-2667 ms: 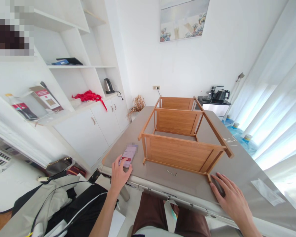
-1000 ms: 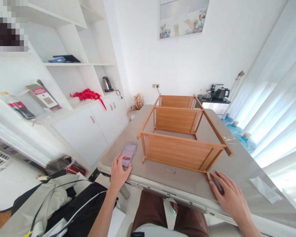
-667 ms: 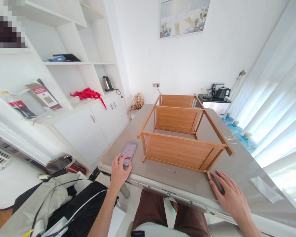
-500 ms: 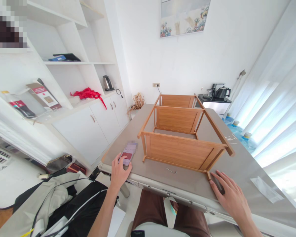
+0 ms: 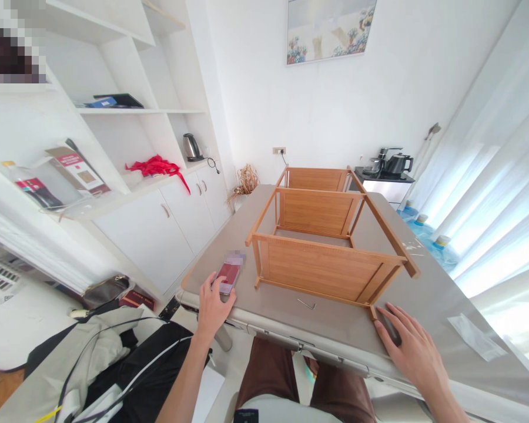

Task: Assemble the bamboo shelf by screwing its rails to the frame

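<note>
My left hand (image 5: pixel 216 308) rests at the table's near left edge, with its fingers and thumb around the lower end of a smartphone (image 5: pixel 229 273). One fingertip lies over the lit screen, which shows a reddish panel. My right hand (image 5: pixel 408 341) lies on the table, fingers stretched out and thumb apart, beside the near right leg end of a wooden shelf rack (image 5: pixel 317 273). A dark patch shows under that palm; I cannot tell if it is shadow or an object. The rack lies on its side. In front of it is a small L-shaped hex key (image 5: pixel 307 304).
The grey table (image 5: pixel 255 311) carries a clear plastic strip (image 5: pixel 476 338) at right. White shelving (image 5: pixel 127 111) stands left. Clothes and cables (image 5: pixel 127 352) are piled lower left. Water bottles (image 5: pixel 441 242) and a kettle stand (image 5: pixel 385 182) are along the right.
On the smartphone screen the red panel has grown upward, and the digits above it no longer show. Both hands, the rack and the hex key stay where they were.
</note>
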### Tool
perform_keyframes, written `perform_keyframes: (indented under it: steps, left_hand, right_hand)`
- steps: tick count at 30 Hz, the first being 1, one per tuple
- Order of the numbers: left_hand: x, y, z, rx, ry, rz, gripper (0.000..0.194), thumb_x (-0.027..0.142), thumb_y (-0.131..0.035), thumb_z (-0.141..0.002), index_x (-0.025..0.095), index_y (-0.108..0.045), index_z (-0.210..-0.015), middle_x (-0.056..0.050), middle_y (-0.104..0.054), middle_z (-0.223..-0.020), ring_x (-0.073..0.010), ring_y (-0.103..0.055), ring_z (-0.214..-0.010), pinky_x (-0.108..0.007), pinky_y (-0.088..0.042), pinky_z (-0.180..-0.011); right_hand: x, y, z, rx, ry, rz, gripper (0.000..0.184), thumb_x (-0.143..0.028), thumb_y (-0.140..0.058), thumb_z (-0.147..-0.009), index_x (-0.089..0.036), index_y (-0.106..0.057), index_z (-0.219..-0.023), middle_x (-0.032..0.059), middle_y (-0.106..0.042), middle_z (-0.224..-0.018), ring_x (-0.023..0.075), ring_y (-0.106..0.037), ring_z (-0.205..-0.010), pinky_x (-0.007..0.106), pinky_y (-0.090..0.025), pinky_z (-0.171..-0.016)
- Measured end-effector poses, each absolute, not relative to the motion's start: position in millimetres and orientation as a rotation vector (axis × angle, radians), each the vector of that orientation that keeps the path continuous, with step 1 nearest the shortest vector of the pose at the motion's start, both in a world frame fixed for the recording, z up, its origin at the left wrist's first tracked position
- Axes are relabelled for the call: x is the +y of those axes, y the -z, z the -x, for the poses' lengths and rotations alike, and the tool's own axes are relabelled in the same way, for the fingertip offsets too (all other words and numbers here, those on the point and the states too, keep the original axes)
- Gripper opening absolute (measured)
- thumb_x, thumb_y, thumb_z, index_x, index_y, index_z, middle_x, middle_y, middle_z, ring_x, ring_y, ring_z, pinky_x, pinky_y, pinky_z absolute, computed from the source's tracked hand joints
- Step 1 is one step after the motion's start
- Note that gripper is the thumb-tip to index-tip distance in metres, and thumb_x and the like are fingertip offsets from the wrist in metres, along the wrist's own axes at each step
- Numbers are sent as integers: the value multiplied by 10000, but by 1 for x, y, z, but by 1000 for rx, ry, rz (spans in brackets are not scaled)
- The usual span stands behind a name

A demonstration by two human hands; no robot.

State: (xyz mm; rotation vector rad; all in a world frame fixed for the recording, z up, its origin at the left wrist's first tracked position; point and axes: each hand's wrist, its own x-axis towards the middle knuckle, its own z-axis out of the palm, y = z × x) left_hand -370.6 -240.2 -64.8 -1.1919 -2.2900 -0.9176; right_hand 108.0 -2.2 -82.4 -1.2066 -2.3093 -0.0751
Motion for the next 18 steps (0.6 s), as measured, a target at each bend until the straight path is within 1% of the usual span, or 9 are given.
perform_keyframes:
  steps: [4,13,18]
  left_hand:
    - [-240,65,371,-2287,915,1197,289,349,-653,-894,240,-653,-1161,-148,-500,-1426,-361,-519,-1307,-553,-441,-1116]
    - [-241,63,369,-2299,890,1201,311,345,-647,-903,235,-639,-1193,-147,-499,-1435,-361,-509,-1314,-551,-445,-1115]
    - [-240,64,370,-2300,878,1208,314,345,-648,-902,226,-634,-1192,-154,-497,-1433,-365,-497,-1328,-554,-439,-1122]
  right_hand:
    - [-3,82,-108,-2304,72,1215,553,-631,-375,-1000,-285,-640,-1341,58,-623,-1452,320,-536,-1378,546,-450,-1114]
    - [-4,81,-107,-2299,81,1202,557,-627,-373,-1003,-272,-649,-1332,67,-631,-1443,326,-545,-1368,547,-453,-1108]
    - [-4,82,-109,-2301,91,1201,573,-648,-356,-1005,-275,-648,-1328,57,-632,-1439,319,-544,-1367,548,-458,-1109]
